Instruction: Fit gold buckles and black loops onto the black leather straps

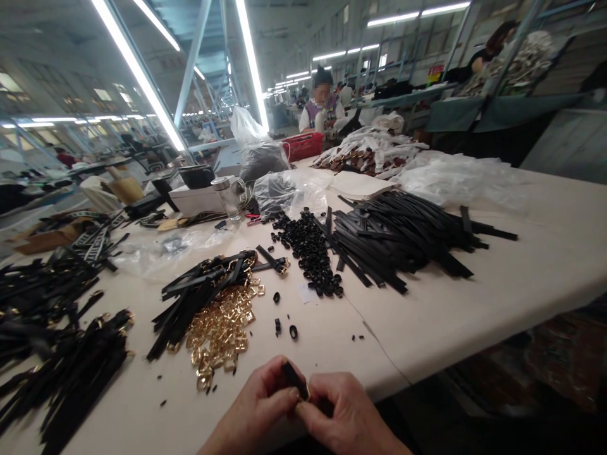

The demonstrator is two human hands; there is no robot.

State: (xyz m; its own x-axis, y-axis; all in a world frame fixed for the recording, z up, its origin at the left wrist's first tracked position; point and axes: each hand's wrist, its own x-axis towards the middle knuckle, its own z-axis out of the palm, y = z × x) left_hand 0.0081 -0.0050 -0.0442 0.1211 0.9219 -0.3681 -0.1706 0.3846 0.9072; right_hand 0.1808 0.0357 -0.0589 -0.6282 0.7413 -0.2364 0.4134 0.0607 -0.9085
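At the near table edge, my left hand [265,399] is closed on a short black strap [293,378] that points up between thumb and fingers. My right hand [342,404] meets it from the right, its thumb and finger pinched at the strap's lower end, where a bit of gold metal [307,389] shows. The fingers hide most of that metal piece. Beyond my hands lie a few loose black loops [293,332]. Gold buckles [220,322] form a heap to the left, with black buckled straps [208,284] lying against it.
A mound of small black loops [313,253] sits mid-table, beside a large pile of black strips [403,234]. More finished-looking straps [90,373] lie at far left. Plastic bags [265,158], a glass jar [227,197] and a red basket [303,146] stand behind. A person [322,104] sits across.
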